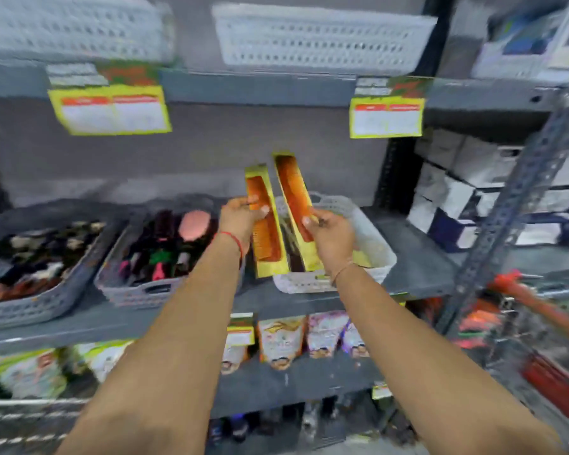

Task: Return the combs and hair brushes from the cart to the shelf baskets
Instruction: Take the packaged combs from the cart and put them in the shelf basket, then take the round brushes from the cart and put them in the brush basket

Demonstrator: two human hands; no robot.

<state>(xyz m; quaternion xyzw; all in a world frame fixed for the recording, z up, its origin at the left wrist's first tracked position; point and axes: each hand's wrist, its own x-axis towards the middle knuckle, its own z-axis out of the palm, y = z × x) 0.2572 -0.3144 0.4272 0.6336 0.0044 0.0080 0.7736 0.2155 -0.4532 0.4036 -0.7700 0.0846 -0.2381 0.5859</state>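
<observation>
My left hand (240, 220) grips an orange comb in a yellow sleeve (265, 238), held upright in front of the middle shelf. My right hand (330, 238) grips a second, longer orange comb in a yellow sleeve (291, 188), tilted slightly left. Both combs hang over the near-left part of a white shelf basket (380, 254), which holds a few more packaged combs. Left of it a grey basket (138, 290) holds dark hair brushes and a pink one. The cart (519, 290) with its red handle is at the right edge.
A third grey basket (30, 307) of dark hair items sits at the far left. Two white baskets (322, 37) stand on the shelf above, with yellow price tags (386, 116) hanging below. Pouches (281, 339) fill the lower shelf. A metal upright (513, 205) rises on the right.
</observation>
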